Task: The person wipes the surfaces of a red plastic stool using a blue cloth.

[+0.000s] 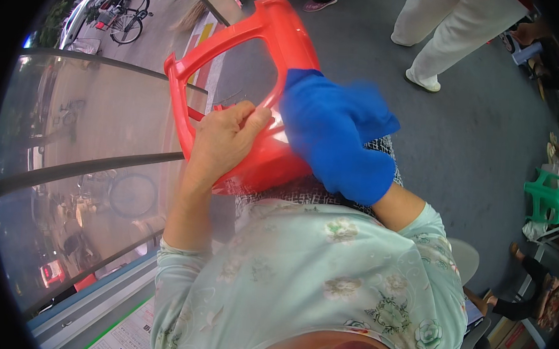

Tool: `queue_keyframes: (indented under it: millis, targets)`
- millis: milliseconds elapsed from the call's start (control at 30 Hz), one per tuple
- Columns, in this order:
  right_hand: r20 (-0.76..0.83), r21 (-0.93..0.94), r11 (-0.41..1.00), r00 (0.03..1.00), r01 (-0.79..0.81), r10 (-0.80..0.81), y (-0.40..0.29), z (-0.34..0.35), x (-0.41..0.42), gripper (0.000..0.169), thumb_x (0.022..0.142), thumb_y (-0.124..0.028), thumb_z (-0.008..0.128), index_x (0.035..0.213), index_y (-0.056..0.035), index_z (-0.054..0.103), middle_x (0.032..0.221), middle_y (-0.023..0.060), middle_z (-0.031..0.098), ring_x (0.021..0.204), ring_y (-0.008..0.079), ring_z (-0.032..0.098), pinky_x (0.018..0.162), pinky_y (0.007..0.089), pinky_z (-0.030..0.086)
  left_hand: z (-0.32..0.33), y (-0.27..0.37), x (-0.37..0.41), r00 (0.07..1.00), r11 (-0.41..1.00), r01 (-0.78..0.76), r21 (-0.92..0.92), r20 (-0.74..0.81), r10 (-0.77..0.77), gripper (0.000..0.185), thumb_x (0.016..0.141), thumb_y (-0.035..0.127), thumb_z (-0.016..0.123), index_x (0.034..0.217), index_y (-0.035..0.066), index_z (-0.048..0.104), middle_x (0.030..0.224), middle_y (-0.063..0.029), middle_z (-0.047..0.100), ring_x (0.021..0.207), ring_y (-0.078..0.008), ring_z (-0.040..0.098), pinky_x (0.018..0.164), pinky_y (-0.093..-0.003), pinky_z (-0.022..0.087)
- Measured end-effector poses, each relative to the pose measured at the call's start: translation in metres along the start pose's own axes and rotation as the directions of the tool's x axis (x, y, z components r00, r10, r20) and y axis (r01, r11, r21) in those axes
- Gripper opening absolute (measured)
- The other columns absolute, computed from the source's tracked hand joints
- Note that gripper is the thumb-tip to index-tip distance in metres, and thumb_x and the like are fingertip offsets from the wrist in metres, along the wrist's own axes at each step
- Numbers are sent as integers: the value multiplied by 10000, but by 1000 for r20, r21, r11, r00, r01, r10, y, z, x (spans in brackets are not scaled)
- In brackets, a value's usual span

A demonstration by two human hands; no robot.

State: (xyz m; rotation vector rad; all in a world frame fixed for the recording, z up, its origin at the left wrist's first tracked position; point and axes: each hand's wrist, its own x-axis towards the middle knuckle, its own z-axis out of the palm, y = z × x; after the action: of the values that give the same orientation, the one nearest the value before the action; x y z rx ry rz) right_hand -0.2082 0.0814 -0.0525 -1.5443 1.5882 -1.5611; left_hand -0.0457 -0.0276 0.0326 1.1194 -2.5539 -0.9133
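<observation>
A red plastic stool [285, 35] is tipped on its side in front of my body, its open frame of legs and rungs facing up and away. My left hand [226, 135] grips the stool's edge near its middle, thumb on top. A blue cloth [334, 134] covers my right hand completely; only the right forearm [400, 206] shows below it. The cloth lies against the right side of the stool, and its outer end is blurred. Part of the stool's lower side rests near my black-and-white patterned lap [302, 190].
Glass panels [105, 116] with dark frames stand at my left, bicycles [125, 26] beyond. A person in white trousers [441, 35] stands ahead right on the grey floor [439, 146]. A green plastic stool [547, 195] and seated people are at far right. A printed sheet [123, 333] lies lower left.
</observation>
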Motion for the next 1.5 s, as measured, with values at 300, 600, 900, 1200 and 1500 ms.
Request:
queue_keyframes:
  millis: [300, 600, 900, 1200, 1500]
  targets:
    - [-27, -480, 875, 998, -66, 61, 35, -27, 115, 200, 836, -105, 540, 1008, -8, 566, 1113, 124, 564, 986, 224, 555, 860, 330, 456, 7, 25, -13, 978, 962, -201, 185, 97, 186, 363, 834, 360, 594, 710, 19, 599, 541, -168, 533, 546, -355, 559, 528, -404, 426]
    - [-82, -682, 730, 997, -46, -14, -14, -11, 44, 168, 801, -86, 553, 945, -1, 556, 1045, 126, 562, 907, 228, 568, 805, 332, 468, 1, 13, -6, 995, 987, -103, 122, 22, 101, 361, 843, 360, 587, 717, 22, 604, 532, -168, 527, 542, -351, 562, 529, -424, 418]
    - [22, -630, 718, 931, 296, -364, 31, -20, 97, 102, 769, -69, 555, 848, -4, 561, 884, 137, 566, 802, 251, 562, 732, 329, 458, 6, 19, -16, 969, 949, -249, 193, 50, 244, 322, 818, 338, 637, 717, 35, 591, 483, -148, 499, 468, -329, 538, 456, -402, 399]
    - [66, -916, 330, 895, 230, -440, 44, -46, 119, 35, 754, -67, 562, 752, -32, 568, 771, 141, 567, 718, 266, 553, 666, 343, 449, 6, 22, -36, 951, 929, -303, 210, 10, 308, 322, 796, 316, 678, 666, 39, 577, 472, -129, 483, 418, -286, 499, 415, -364, 369]
    - [53, -858, 503, 992, 102, -111, -19, -9, 46, 27, 683, -89, 580, 701, -72, 569, 679, 64, 515, 754, 223, 557, 737, 346, 432, -1, 5, -32, 970, 967, -223, 120, -69, 232, 325, 788, 296, 688, 641, 34, 565, 469, -132, 458, 402, -280, 468, 401, -357, 346]
